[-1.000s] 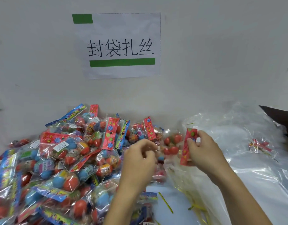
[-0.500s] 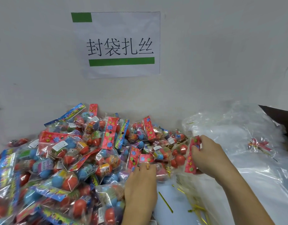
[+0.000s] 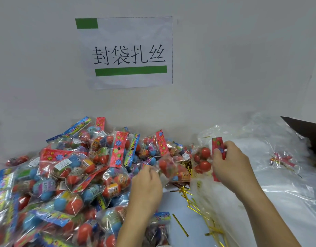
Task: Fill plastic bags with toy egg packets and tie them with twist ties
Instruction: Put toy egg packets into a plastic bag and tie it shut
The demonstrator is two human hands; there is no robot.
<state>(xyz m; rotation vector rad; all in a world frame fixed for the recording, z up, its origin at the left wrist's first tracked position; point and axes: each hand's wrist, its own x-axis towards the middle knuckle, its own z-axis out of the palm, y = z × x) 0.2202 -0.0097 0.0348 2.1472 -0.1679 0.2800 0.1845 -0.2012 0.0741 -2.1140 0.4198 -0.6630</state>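
A big heap of toy egg packets [image 3: 68, 175], with red and blue eggs under flowered header cards, covers the left half of the table. My left hand [image 3: 147, 184] grips one packet [image 3: 171, 168] and holds it lifted at the heap's right edge. My right hand [image 3: 230, 166] pinches the red header card [image 3: 218, 143] of another packet of red eggs [image 3: 203, 159], which sits inside a clear plastic bag [image 3: 203, 196]. Gold twist ties [image 3: 194, 207] lie scattered on the table between my forearms.
A pile of clear plastic bags [image 3: 278, 184] spreads over the right side. A small bundle of red and gold ties [image 3: 282, 161] lies on it. A dark cardboard flap [image 3: 307, 131] juts in at the far right. A paper sign [image 3: 125, 52] hangs on the wall behind.
My left hand went down into the heap, took hold of a packet and now lifts it toward the right. My right hand kept hold of its red-carded packet and rose slightly.
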